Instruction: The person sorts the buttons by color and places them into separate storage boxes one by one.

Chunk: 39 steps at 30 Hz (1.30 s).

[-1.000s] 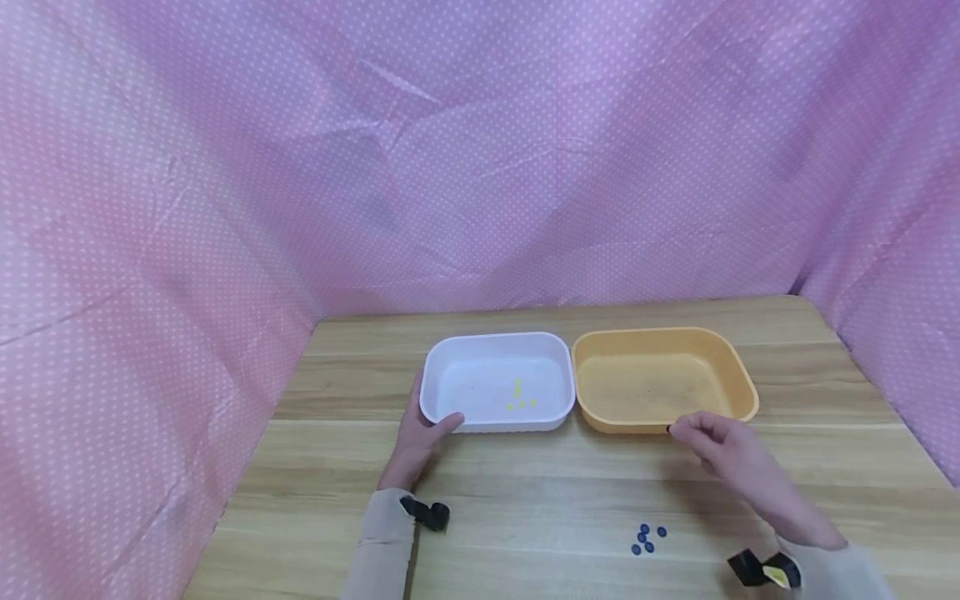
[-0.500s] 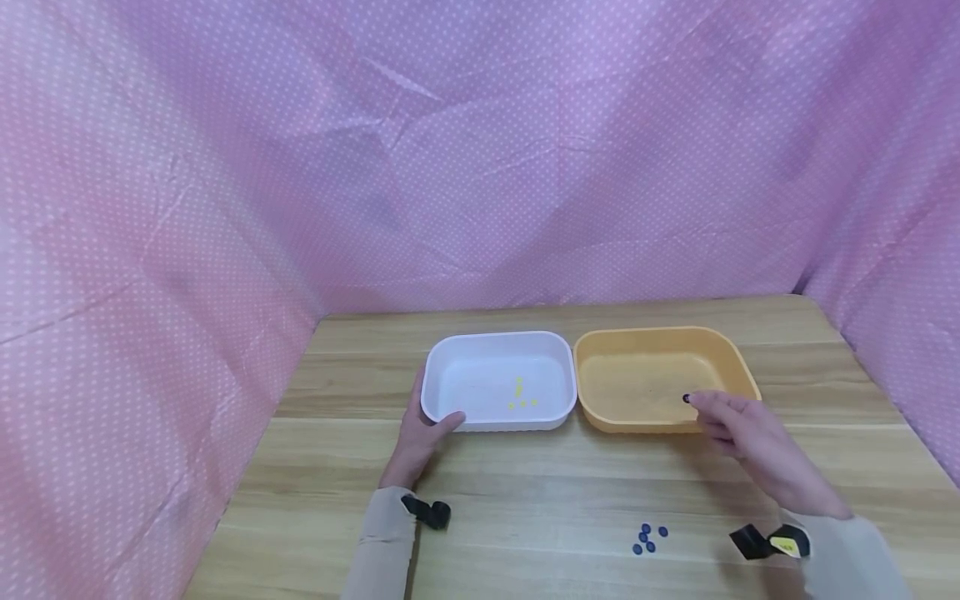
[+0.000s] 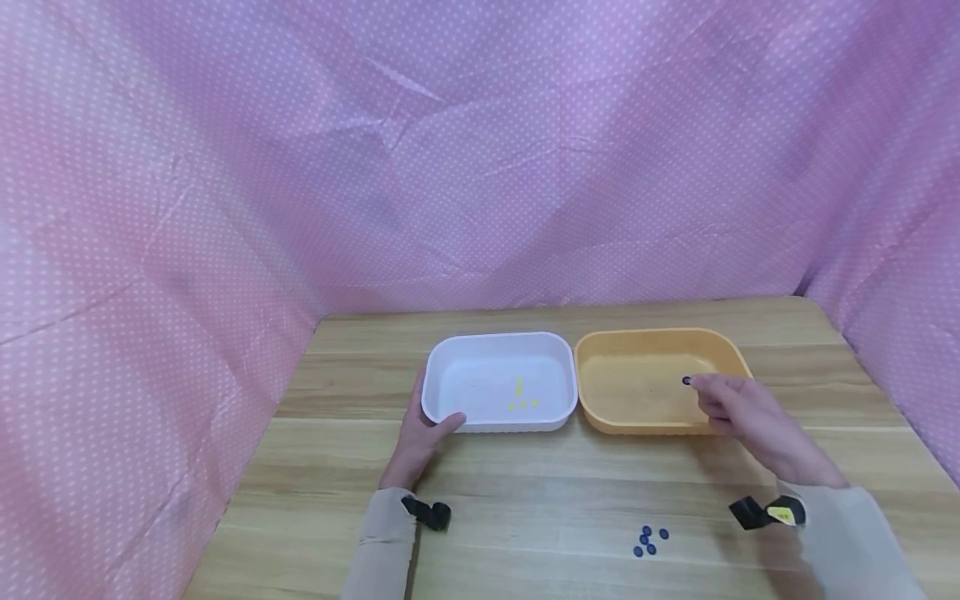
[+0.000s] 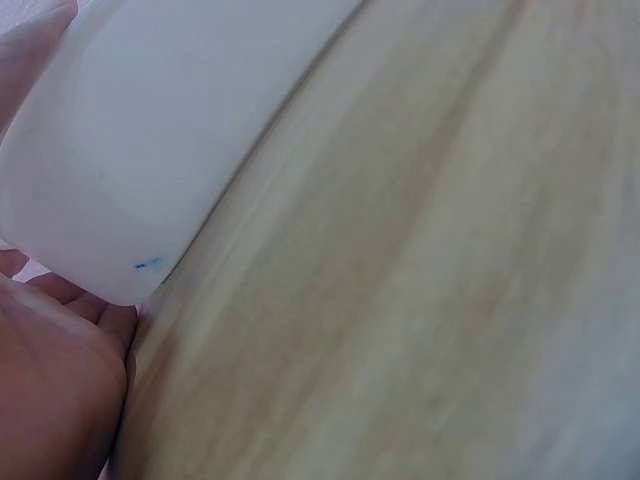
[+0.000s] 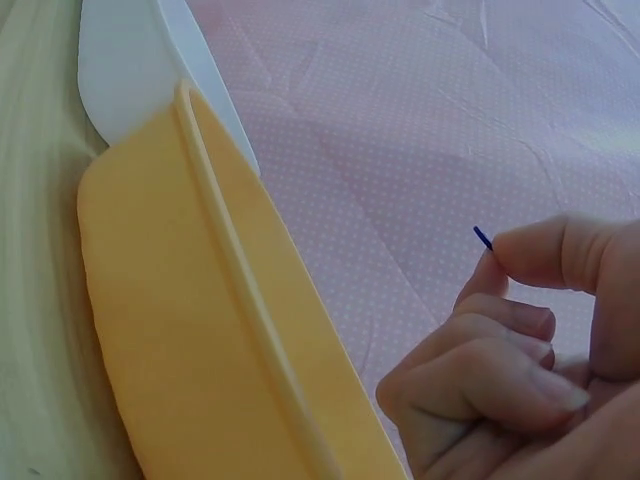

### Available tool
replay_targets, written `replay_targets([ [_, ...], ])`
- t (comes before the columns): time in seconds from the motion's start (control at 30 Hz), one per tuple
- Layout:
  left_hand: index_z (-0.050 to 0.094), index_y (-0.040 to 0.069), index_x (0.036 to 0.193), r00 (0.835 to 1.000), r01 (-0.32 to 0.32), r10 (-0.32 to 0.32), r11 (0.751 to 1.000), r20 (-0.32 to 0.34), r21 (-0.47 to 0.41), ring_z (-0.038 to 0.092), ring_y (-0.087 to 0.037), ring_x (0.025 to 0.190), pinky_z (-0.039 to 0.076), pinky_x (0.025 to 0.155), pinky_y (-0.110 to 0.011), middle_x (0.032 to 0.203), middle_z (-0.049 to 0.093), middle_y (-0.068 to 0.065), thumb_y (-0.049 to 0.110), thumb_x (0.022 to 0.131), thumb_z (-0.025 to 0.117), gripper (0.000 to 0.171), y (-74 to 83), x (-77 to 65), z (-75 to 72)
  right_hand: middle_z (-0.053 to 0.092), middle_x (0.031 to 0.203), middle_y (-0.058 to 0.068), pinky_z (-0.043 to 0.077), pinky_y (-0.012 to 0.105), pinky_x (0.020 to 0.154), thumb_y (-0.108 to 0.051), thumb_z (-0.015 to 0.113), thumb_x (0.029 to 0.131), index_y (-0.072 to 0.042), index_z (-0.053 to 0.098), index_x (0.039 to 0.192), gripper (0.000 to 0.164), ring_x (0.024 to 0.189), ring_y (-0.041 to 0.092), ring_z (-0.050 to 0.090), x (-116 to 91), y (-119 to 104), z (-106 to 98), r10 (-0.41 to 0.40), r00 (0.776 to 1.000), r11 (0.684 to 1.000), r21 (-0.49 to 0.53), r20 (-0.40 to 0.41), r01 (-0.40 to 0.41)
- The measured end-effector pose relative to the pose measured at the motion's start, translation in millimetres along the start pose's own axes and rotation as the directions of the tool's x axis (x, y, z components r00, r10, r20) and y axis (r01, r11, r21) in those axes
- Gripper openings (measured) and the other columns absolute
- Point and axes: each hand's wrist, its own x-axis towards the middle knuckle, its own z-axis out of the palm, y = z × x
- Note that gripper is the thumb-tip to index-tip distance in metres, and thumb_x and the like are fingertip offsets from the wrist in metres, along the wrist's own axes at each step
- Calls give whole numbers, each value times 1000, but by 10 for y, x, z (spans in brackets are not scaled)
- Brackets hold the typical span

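My right hand [image 3: 753, 421] is raised over the right part of the yellow-orange tray [image 3: 637, 427]. Between thumb and index finger it pinches a small dark-blue button [image 3: 686, 381], seen edge-on as a thin blue button [image 5: 483, 238] in the right wrist view; the other fingers are curled in. My left hand [image 3: 416, 437] grips the near left corner of the white tray [image 3: 498, 423], thumb over the front rim and fingers along the side. In the left wrist view, the white tray's wall [image 4: 170, 130] partly hides those fingers. Several small yellow pieces [image 3: 519, 390] lie inside the white tray.
Several dark-blue buttons [image 3: 644, 540] lie loosely grouped on the wooden table [image 3: 525, 517], near its front. Both trays stand side by side, short ends together. Pink dotted cloth [image 3: 487, 167] hangs behind the table and along both sides.
My right hand has risen from the yellow-orange tray's front rim to over its inside, moving away from me with the button still pinched. The left hand stays on the white tray.
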Motion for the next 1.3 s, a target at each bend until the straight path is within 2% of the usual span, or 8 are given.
replay_targets([
  [0.17, 8, 27, 157, 1000, 12, -12, 1000, -3, 3, 26, -20, 142, 26, 115, -37, 160, 18, 4, 18, 80, 81, 107, -4, -5, 1, 28, 62, -4, 16, 40, 52, -37, 49, 102, -12, 38, 67, 45, 54, 15, 26, 57, -24, -38, 13, 1000, 999, -50, -9, -14],
  [0.4, 10, 27, 157, 999, -44, 44, 999, -31, -5, 28, -18, 141, 26, 115, -39, 158, 22, 9, 25, 77, 84, 109, -305, 127, -31, 31, 63, -5, 27, 32, 49, -40, 48, 102, -10, 38, 69, 45, 53, 12, 30, 181, -48, -124, -2, 999, 980, -197, -48, -7],
  [0.57, 11, 24, 158, 996, -82, 82, 997, -31, -3, 28, -20, 141, 25, 115, -42, 158, 23, 7, 18, 78, 82, 107, -310, 128, -19, 32, 65, -4, 28, 31, 50, -38, 48, 102, -7, 44, 74, 42, 54, 12, 32, 268, -67, -160, -5, 999, 972, -236, -41, -5],
  [0.67, 11, 25, 157, 996, -80, 80, 997, -33, 2, 29, -20, 141, 25, 115, -43, 158, 23, 8, 15, 79, 81, 105, -314, 132, -18, 32, 63, -3, 29, 30, 51, -40, 48, 102, -7, 45, 74, 43, 54, 13, 33, 312, -81, -158, 7, 999, 962, -273, -43, -18],
  [0.83, 12, 31, 157, 997, -57, 57, 998, -44, 8, 30, -19, 140, 26, 114, -42, 157, 24, 11, 16, 80, 81, 105, -318, 124, -29, 34, 66, -3, 34, 29, 56, -42, 49, 100, -3, 51, 79, 45, 59, 14, 37, 437, -82, -136, 28, 998, 925, -376, -57, -48],
  [0.97, 12, 32, 157, 998, -36, 36, 999, -48, 11, 30, -20, 140, 26, 114, -42, 158, 23, 9, 18, 79, 82, 106, -310, 108, -31, 36, 65, -6, 36, 27, 54, -32, 53, 99, 3, 62, 88, 38, 59, 11, 37, 567, -30, -107, 14, 997, 893, -447, -76, -47],
  [1.17, 12, 32, 156, 999, -29, 29, 1000, -43, 4, 29, -22, 141, 26, 115, -43, 158, 22, 7, 18, 80, 81, 105, -308, 114, -35, 40, 58, -5, 33, 24, 44, -22, 51, 96, 0, 61, 75, 32, 49, 9, 34, 717, 96, -79, 46, 998, 837, -544, -40, -60],
  [1.3, 11, 29, 157, 999, -27, 27, 1000, -38, -3, 28, -22, 141, 26, 115, -42, 159, 21, 7, 17, 80, 81, 106, -305, 120, -30, 40, 53, -5, 35, 25, 43, -20, 50, 96, -10, 52, 60, 37, 46, 10, 35, 775, 173, -54, 88, 996, 804, -590, 4, -69],
])
